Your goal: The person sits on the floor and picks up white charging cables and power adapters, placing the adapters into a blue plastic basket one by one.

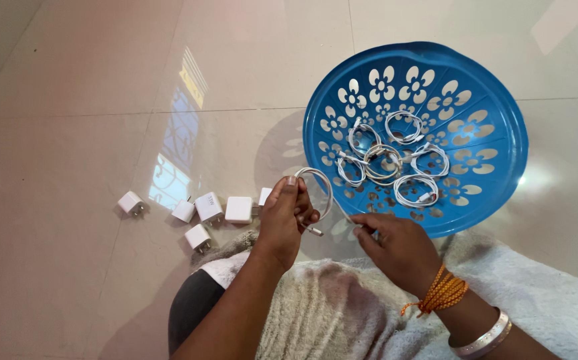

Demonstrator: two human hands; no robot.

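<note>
Left hand (287, 215) pinching looped white charging cable (322, 193), right hand (395, 245) pinching its tail, just beside round blue perforated plastic basket's (502, 100) near rim, wide bare tiled floor (69, 100) leftward

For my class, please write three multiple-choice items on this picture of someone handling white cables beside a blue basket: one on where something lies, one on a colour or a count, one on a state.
1. Where do the white chargers lie?
A. in the basket
B. on the floor, left of the hands
C. on the towel

2. What colour is the basket?
A. blue
B. red
C. green

3. In what state is the white cable at the hands?
A. lying straight on the floor
B. bent into a loop, held by both hands
C. plugged into a charger

Answers:
1 B: the plugs sit on the tiled floor, outside the basket.
2 A: its flower-cut wall is plainly blue.
3 B: the left hand grips the loop and the right hand pinches its other end; the coiled cables lie apart in the basket.
</note>
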